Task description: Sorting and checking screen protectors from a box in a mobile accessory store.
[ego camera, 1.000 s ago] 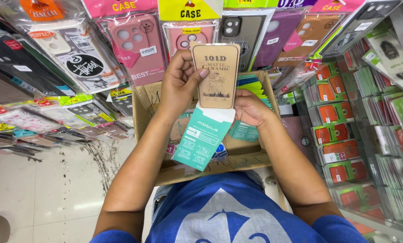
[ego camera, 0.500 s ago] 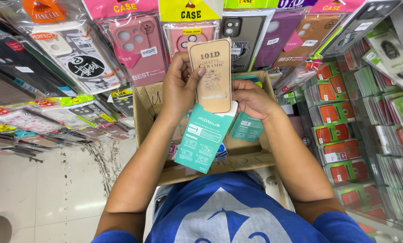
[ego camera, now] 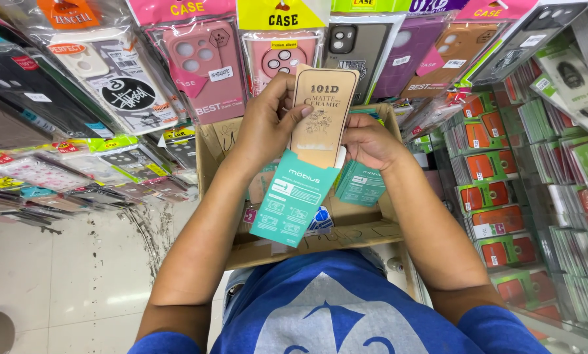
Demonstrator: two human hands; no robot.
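My left hand (ego camera: 267, 124) grips a tan screen-protector sheet (ego camera: 321, 115) by its left edge, thumb across its face. The sheet stands halfway out of a teal cardboard sleeve (ego camera: 292, 200) that hangs below it. My right hand (ego camera: 367, 141) pinches the sheet's lower right edge where it meets the sleeve. Both hands hover over an open cardboard box (ego camera: 346, 233) resting against my lap, with more teal packs (ego camera: 361, 183) inside.
Racks of phone cases in clear bags (ego camera: 202, 65) hang ahead and to the left. Shelves of orange and green small boxes (ego camera: 497, 190) line the right. A pale tiled floor (ego camera: 71, 275) lies to the lower left.
The tan sheet has slid further up out of the teal sleeve, and my left hand rose with it. My right hand stays at the sleeve's top.
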